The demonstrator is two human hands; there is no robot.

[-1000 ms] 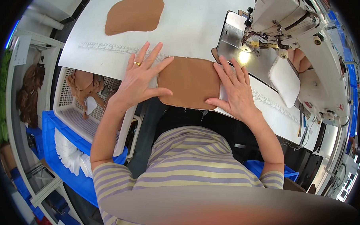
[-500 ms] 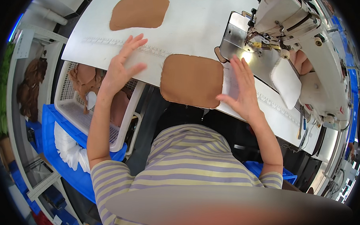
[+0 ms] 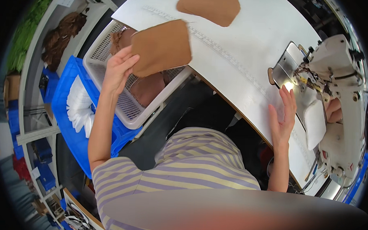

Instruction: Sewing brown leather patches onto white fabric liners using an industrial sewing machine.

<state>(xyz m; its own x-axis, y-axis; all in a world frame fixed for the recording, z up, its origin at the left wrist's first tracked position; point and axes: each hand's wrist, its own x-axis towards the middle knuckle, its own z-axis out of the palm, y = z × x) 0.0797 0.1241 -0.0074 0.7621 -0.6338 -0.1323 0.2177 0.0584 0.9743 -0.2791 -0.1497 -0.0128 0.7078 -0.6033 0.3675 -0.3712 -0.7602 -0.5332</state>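
My left hand (image 3: 120,70) pinches the left edge of a brown fabric panel (image 3: 164,47), roughly square with rounded corners. It holds the panel in the air, partly over a white slatted basket (image 3: 135,120) and partly over the table's edge. Brown cloth pieces (image 3: 148,89) lie inside that basket, some hidden behind the panel. My right hand (image 3: 284,118) hovers at the right part of the white table (image 3: 238,64), thumb and fingers apart, holding nothing. Nearest to it stands a sewing machine (image 3: 327,75) with a shiny metal plate (image 3: 287,64).
Another brown panel (image 3: 210,7) lies at the table's far side. A white pad (image 3: 314,123) rests beside the machine, with small tools (image 3: 311,170) near the table's right end. Below the basket, a blue bin (image 3: 68,107) holds white pieces (image 3: 79,107). Shelving (image 3: 37,136) stands at left.
My left hand has taken hold of the brown panel and lifted it left, off the table edge toward the basket. The view has turned, and my right hand remains near the machine.
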